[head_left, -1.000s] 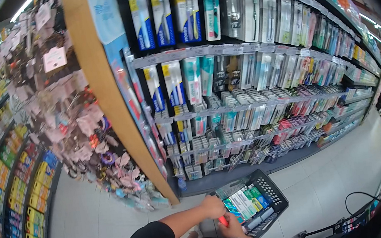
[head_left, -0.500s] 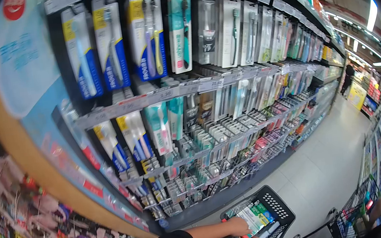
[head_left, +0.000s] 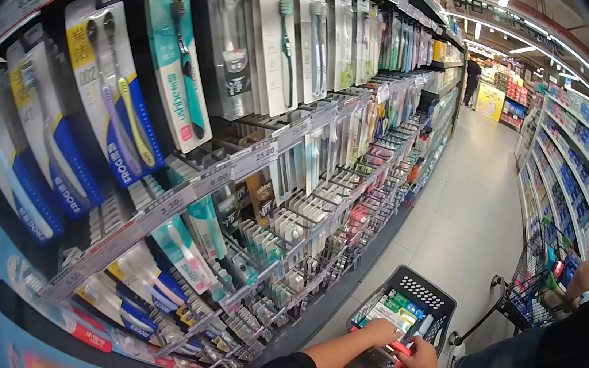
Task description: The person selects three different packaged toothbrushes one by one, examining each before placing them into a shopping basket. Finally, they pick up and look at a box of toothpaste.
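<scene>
My left hand (head_left: 382,331) is over the near side of a dark basket (head_left: 438,304), its fingers closed beside a white and green package (head_left: 401,318); what they hold is hidden. My right hand (head_left: 424,359) is closed at a red bar (head_left: 401,348), which looks like the basket's handle. Green, white and blue packages and a grey-blue tube-like item (head_left: 424,325) lie in the basket.
Toothbrush packs (head_left: 181,65) hang on a long shelf rack at the left and ahead. A person's arm (head_left: 587,276) is by a black wire cart (head_left: 535,287) at the right. Another person (head_left: 471,80) stands far down the aisle.
The view has turned right and come closer to the rack. The right hand shows more fully and has moved right, with the red bar between the hands more visible.
</scene>
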{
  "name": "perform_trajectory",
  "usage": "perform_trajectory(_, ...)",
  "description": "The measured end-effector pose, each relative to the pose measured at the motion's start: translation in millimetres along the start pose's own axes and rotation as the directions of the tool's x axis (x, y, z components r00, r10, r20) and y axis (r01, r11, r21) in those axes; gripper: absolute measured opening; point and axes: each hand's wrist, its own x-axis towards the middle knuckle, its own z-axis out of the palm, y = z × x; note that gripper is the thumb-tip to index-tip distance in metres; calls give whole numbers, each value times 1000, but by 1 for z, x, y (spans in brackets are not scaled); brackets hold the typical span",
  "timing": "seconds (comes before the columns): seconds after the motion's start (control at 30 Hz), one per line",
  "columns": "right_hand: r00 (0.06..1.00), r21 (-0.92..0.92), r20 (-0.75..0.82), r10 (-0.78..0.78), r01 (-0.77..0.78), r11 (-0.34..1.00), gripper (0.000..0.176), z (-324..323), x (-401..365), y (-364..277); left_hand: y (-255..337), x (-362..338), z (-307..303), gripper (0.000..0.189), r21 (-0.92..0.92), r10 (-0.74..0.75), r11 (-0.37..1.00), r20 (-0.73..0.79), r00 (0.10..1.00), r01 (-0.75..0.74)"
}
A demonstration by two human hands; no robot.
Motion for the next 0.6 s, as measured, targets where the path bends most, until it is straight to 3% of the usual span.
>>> perform_trajectory(0.07,1000,-15,-6,-26,25,1000,50,1,10,10,-5,14,1,48,34,36,999,-11,999,-35)
perform_trajectory(0.13,997,4,58,53,-54,999,48,-4,21,16,-3,25,-3,46,84,44,996,-23,999,-42)
perform_trajectory(0.17,996,14,63,70,-71,997,48,-4,24,19,-5,32,-4,45,200,122,972,5,992,-121)
perform_trajectory(0.37,977,59,129,171,-180,982,44,-20,56,40,-9,71,-2,47,204,138,971,-38,990,-127)
perform_trajectory(0.53,976,-33,141,164,-161,986,50,-52,86,35,-3,104,-14,50,40,-6,999,-77,997,9)
perform_trajectory(0.6,980,-42,124,156,-152,987,53,-59,100,42,-2,120,-21,49,84,19,996,-70,997,-13)
